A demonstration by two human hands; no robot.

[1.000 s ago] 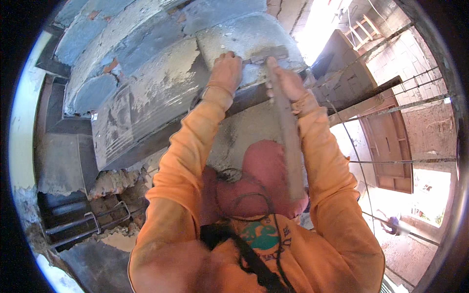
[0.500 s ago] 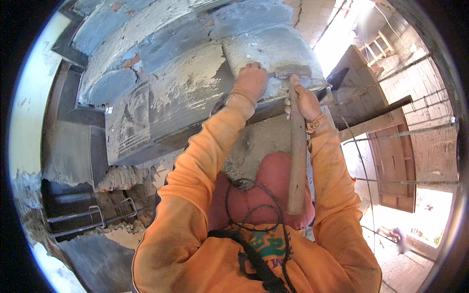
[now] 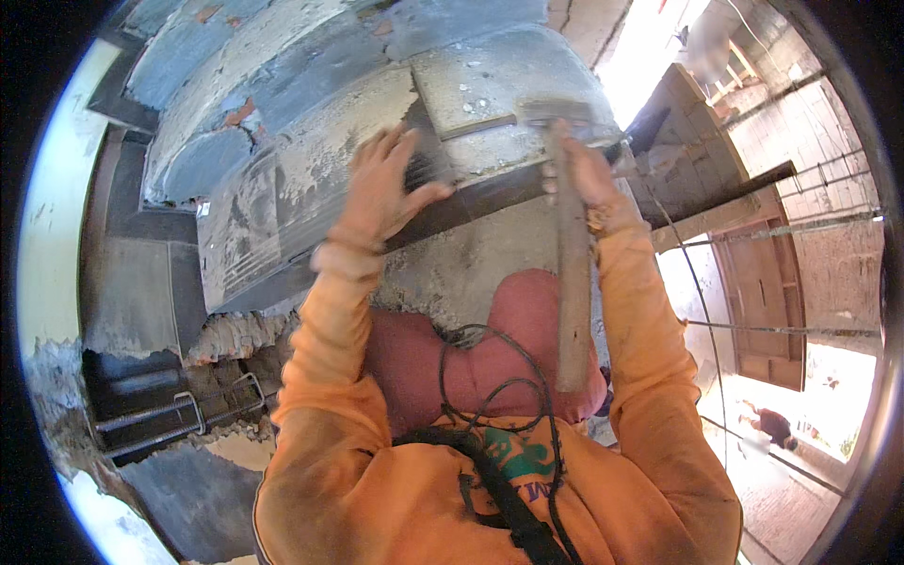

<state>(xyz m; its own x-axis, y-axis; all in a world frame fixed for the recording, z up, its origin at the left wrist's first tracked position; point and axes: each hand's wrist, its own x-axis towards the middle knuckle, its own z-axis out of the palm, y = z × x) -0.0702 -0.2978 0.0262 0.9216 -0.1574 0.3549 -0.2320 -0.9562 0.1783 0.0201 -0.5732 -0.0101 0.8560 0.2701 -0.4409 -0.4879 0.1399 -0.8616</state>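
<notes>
My right hand (image 3: 586, 179) grips a hammer with a long wooden handle (image 3: 571, 282). Its metal head (image 3: 556, 111) rests against a grey stone slab (image 3: 490, 85) set on the wall top. My left hand (image 3: 381, 188) lies flat with fingers spread on the mortar-smeared slab edge (image 3: 320, 179), just left of the grey slab. Both arms are in orange sleeves. My knees in red trousers (image 3: 490, 348) show below the hands.
Blue-grey plastered wall surface (image 3: 235, 66) curves away at the upper left. Broken brick edge and metal bars (image 3: 179, 414) lie at the lower left. A wooden door (image 3: 763, 301) and brick wall (image 3: 810, 122) stand at right, with a person far below (image 3: 774, 426).
My left hand has slid left and down from the grey slab onto the mortared edge, fingers spread. The hammer head has come up onto the slab. The view has moved closer.
</notes>
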